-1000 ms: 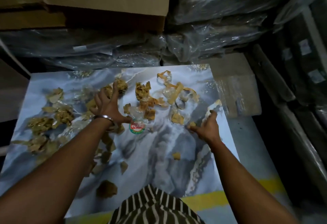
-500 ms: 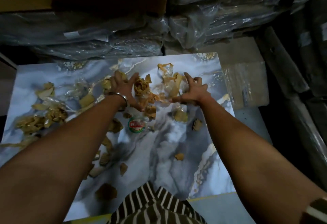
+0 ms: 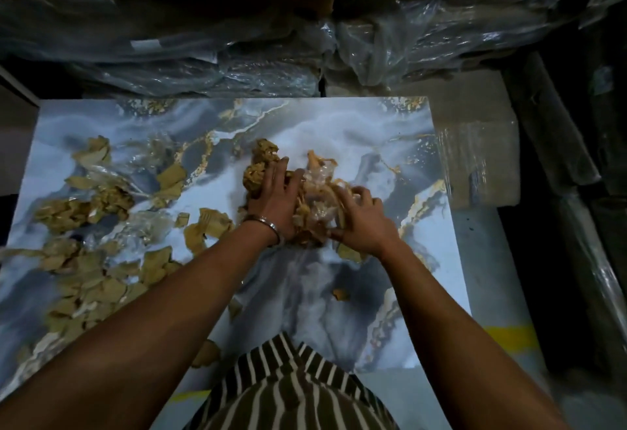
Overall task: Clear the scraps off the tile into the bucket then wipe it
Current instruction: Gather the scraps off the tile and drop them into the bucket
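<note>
While loose scraps [image 3: 98, 280] litter the left half of the marbled tile [image 3: 339, 131], both hands meet at frame centre. The left hand [image 3: 276, 199] and right hand [image 3: 364, 222] curl their fingers around a bunched pile of scraps [image 3: 317, 192] pressed between them.

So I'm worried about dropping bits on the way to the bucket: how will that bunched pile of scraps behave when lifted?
The scrap pile looks crumpled and loose, so probably light. Pieces may well spill past the left hand and right hand. Its clear film looks floppy, perhaps slippery.
</note>
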Motion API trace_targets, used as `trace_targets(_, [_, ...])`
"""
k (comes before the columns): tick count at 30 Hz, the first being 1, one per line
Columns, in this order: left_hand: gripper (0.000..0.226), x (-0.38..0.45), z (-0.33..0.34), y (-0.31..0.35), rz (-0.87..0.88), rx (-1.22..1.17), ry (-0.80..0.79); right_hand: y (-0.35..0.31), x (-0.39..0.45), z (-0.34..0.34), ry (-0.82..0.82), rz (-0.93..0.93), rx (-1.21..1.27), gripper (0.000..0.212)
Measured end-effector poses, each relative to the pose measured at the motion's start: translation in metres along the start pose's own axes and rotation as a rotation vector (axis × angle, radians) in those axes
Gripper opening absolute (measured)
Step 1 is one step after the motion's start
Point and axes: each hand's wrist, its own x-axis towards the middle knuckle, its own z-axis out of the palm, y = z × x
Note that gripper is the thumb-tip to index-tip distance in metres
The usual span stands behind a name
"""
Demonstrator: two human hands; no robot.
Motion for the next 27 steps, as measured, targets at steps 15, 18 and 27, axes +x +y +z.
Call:
trace_targets(15, [0.142,-0.005,0.000,0.038,0.098,0.274,-0.033,0.037,-0.039,0.019,0.054,0.137,0.220,0.178])
trace_targets(18, [0.133,-0.004,0.006,0.052,0.136,0.147,-0.075,0.015,-0.021,0.023,0.067,0.073,0.268,0.163])
trace_targets(27, [0.098,-0.024,0.013,0.060,0.120,-0.347,0.106,-0.002,-0.025,0.034,0.258,-0.092,0.511,0.090])
